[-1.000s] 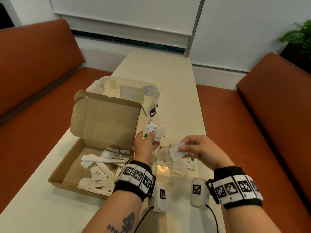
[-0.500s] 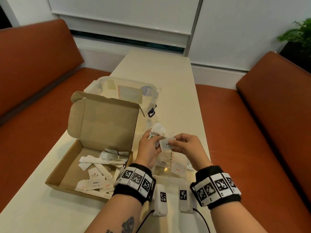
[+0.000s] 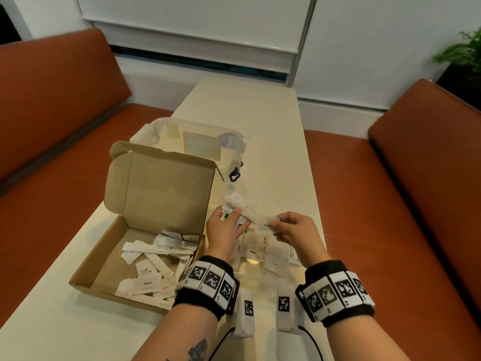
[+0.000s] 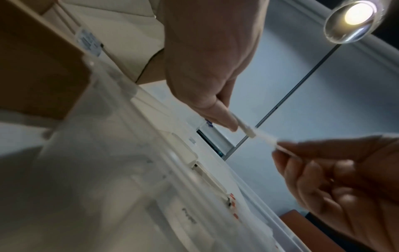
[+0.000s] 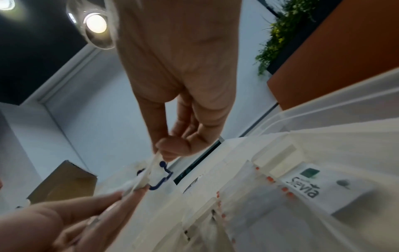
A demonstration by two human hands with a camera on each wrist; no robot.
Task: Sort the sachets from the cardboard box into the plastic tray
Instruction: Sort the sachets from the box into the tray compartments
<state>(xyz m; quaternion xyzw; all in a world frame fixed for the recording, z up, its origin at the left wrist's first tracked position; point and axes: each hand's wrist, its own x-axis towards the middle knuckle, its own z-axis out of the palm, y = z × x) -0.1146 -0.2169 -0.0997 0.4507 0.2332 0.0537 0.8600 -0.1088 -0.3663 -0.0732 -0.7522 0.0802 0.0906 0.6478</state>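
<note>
My left hand (image 3: 235,220) grips a bundle of white sachets (image 3: 237,205) just right of the open cardboard box (image 3: 112,246). More sachets (image 3: 156,259) lie loose in the box. My right hand (image 3: 273,226) pinches one small printed sachet (image 3: 266,224) by its edge, close to the bundle. Both hands hover over the clear plastic tray (image 3: 256,272), where a few sachets lie in compartments. The left wrist view has my left thumb (image 4: 224,117) on the sachet edges (image 4: 245,127). In the right wrist view my right fingers (image 5: 172,150) pinch the sachet (image 5: 154,164).
The tray's clear lid (image 3: 195,142) lies behind the box's raised flap (image 3: 161,194). Orange benches (image 3: 390,204) run along both sides of the narrow cream table (image 3: 273,126). A Stevia sachet (image 5: 306,187) lies in a right tray compartment. A plant (image 3: 460,53) stands far right.
My right hand rose from above the tray to the bundle in my left hand. It now holds a small sachet just right of that bundle. The left hand hardly moved.
</note>
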